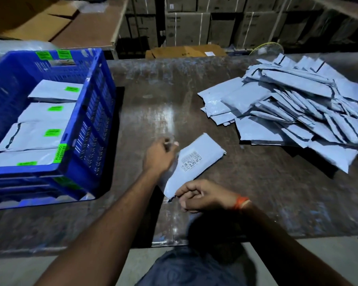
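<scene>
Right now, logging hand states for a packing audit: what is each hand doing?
Left hand: fingers curled, too blurred to tell if it holds anything.
Right hand: pinches the near corner of the grey parcel.

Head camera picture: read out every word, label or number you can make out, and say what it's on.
No text reads clearly.
White label on the parcel on the table: barcode and squares, print too small.
Green stickers on the packets in the blue crate: blurred.
Green strip on the crate's rim: blurred.
Cardboard boxes behind: print too dim.
</scene>
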The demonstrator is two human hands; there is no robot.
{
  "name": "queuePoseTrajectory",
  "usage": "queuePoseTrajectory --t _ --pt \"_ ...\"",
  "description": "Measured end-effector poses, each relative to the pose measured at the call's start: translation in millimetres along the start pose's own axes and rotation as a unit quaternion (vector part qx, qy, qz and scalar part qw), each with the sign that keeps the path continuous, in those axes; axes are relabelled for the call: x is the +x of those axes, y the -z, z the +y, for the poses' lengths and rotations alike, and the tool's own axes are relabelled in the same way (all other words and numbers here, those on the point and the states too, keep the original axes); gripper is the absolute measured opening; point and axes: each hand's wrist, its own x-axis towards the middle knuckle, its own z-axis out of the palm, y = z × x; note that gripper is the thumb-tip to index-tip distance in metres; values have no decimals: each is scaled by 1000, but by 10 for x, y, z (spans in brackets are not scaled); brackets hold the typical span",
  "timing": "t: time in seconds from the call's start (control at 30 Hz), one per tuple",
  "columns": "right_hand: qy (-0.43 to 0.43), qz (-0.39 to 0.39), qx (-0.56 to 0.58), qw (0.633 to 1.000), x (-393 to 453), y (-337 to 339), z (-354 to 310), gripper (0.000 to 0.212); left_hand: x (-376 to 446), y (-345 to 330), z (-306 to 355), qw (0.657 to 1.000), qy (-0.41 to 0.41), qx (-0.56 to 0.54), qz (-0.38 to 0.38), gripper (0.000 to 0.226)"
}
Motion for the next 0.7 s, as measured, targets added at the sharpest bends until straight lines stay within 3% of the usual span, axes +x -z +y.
queuePoseTrajectory --t 0.07,0.2,0.27,0.33,0.37,0.4,0.47,0.53,0.57,0.63,0.7 --pt "-23 23 19 999 31 -28 -40 12 -87 23 6 998 -51 3 -46 44" --pt "-36 223 11 974 51 104 -28 14 -144 13 48 990 -98 53 -88 36" --pt "-36 290 19 956 67 240 -12 18 -197 -16 85 993 -63 54 -80 33" --pt "-18 307 11 951 81 370 -31 15 -265 -63 141 995 -24 51 -76 38" --pt "-6 316 9 949 83 446 -43 27 -309 -86 188 995 0 28 -96 40" --pt "1 333 3 943 63 514 -96 36 -355 -111 232 989 39 -30 -142 38" --pt "-4 414 -91 906 -6 655 -167 48 -445 -121 327 944 126 -156 -263 35" --pt "-4 470 -225 854 -86 744 -163 50 -505 -58 390 917 152 -158 -333 29" --pt "-1 475 -275 836 -128 729 -156 51 -509 -21 416 932 131 -120 -315 25" --pt "-29 456 -349 818 -147 644 -57 75 -382 26 410 986 33 30 -159 18" --pt "-82 413 -390 819 -130 524 87 104 -215 71 402 995 -54 79 -30 15"
